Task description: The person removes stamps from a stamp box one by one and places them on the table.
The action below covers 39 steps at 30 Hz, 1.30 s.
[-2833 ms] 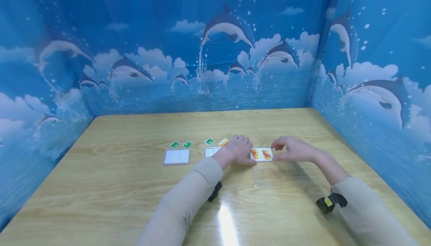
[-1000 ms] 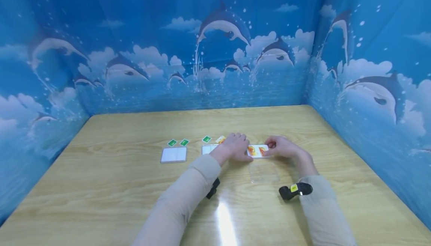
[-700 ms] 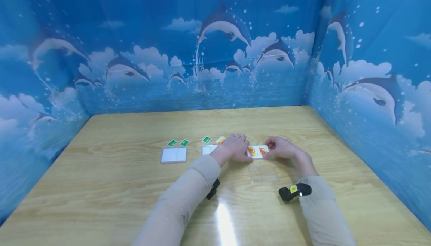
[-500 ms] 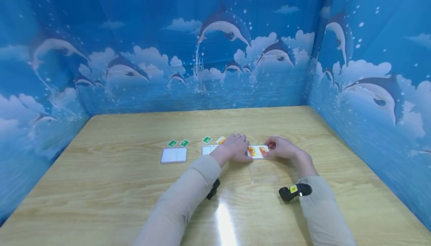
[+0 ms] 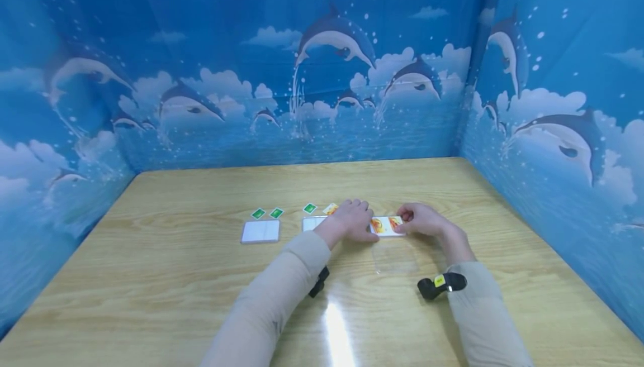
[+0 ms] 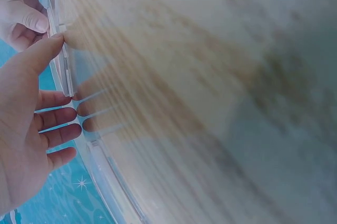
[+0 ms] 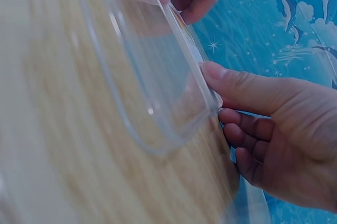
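A shallow flat case (image 5: 386, 235) lies right of the table's middle, with two white cards (image 5: 378, 225) bearing orange pictures side by side on it. My left hand (image 5: 353, 220) holds the case's left end, its thumb at the near corner. In the left wrist view the other fingers (image 6: 60, 134) reach out fairly straight beside that end. My right hand (image 5: 425, 220) grips the right end, thumb (image 7: 216, 71) over the right card's edge and fingers curled outside the corner. Just in front of the case lies a clear plastic lid (image 5: 394, 261).
Left of my left hand is another white case (image 5: 313, 223), partly hidden by the forearm. A third white case (image 5: 260, 232) lies farther left. Several small green cards (image 5: 276, 213) and an orange-picture card (image 5: 330, 209) sit behind them. Dolphin-print curtains (image 5: 302, 104) enclose the wooden table (image 5: 176, 277).
Since the oldest frame, my right hand has come left from beside the case, its thumb now over the right card. My left hand stays at the left end. Little differs over the last second.
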{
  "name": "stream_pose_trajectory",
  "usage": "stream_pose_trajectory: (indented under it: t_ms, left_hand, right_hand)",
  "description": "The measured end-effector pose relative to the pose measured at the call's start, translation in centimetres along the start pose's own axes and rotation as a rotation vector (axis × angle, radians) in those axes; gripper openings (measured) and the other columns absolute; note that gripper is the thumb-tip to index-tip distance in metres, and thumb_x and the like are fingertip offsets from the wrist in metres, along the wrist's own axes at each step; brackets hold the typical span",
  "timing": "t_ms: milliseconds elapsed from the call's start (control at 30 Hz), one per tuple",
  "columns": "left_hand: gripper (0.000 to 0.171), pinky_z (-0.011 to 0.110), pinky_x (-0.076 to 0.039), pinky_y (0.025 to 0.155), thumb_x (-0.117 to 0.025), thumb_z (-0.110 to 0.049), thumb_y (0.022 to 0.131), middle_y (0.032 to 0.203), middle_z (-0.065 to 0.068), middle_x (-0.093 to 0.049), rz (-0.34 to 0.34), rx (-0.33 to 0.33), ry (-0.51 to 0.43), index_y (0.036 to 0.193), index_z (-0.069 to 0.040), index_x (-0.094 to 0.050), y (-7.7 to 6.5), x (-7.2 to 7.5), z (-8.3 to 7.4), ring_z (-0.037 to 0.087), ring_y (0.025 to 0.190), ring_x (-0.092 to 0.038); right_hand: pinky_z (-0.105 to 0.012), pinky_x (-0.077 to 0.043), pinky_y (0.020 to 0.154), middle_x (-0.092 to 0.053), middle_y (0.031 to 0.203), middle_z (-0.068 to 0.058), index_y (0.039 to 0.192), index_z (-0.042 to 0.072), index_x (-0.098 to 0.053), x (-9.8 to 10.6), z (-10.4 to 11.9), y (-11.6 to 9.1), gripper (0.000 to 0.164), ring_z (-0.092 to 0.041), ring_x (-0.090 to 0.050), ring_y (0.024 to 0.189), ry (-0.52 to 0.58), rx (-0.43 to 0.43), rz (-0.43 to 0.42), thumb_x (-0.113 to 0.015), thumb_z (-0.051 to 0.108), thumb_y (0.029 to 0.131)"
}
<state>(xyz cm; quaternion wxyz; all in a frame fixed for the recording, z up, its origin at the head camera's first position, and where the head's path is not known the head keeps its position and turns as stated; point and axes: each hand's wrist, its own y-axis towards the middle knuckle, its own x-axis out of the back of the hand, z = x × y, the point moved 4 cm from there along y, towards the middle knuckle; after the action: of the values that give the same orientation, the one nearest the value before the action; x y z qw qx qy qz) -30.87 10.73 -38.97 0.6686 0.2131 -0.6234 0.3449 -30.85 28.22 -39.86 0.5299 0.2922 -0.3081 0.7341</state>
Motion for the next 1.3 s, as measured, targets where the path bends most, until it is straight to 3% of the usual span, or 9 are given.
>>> stream_pose_trajectory:
  t_ms: [367,800,1033,1300]
  left_hand:
    - [0.068,0.034,-0.034,0.098,-0.045,-0.064,0.086,0.123,0.003,-0.049,0.003,-0.012,-0.004,0.132,-0.014,-0.049,-0.2,0.0,0.0,0.018,0.111,-0.044]
    - [0.068,0.033,-0.033,0.099,-0.046,-0.063,0.086,0.125,0.004,-0.048,0.009,-0.005,-0.02,0.132,-0.013,-0.049,-0.2,0.1,0.1,0.018,0.113,-0.044]
    - [0.066,0.033,-0.034,0.097,-0.046,-0.062,0.086,0.123,0.004,-0.048,0.008,-0.013,-0.028,0.131,-0.013,-0.05,-0.3,0.2,0.1,0.017,0.11,-0.044]
    - [0.067,0.033,-0.033,0.099,-0.045,-0.062,0.087,0.126,0.004,-0.047,0.017,-0.017,-0.026,0.132,-0.014,-0.049,-0.2,0.2,0.0,0.018,0.114,-0.044]
  right_hand:
    - [-0.032,-0.041,0.073,-0.057,0.089,-0.007,0.102,0.001,-0.061,0.3,-0.5,0.1,0.029,-0.02,-0.051,0.083,-0.014,0.002,-0.056,-0.07,0.02,0.081]
    - [-0.038,-0.042,0.077,-0.059,0.091,-0.009,0.094,0.003,-0.062,0.9,-0.4,-0.2,0.013,-0.023,-0.053,0.087,-0.046,0.008,-0.11,-0.061,0.014,0.088]
    - [-0.032,-0.042,0.07,-0.06,0.088,-0.008,0.094,0.0,-0.063,1.6,-0.4,-0.4,0.015,-0.02,-0.051,0.08,-0.018,0.05,-0.079,-0.06,0.013,0.089]
    - [-0.03,-0.042,0.065,-0.058,0.089,-0.008,0.099,0.001,-0.062,2.5,-0.7,-0.4,0.019,-0.02,-0.049,0.078,0.034,-0.007,-0.043,-0.058,0.017,0.091]
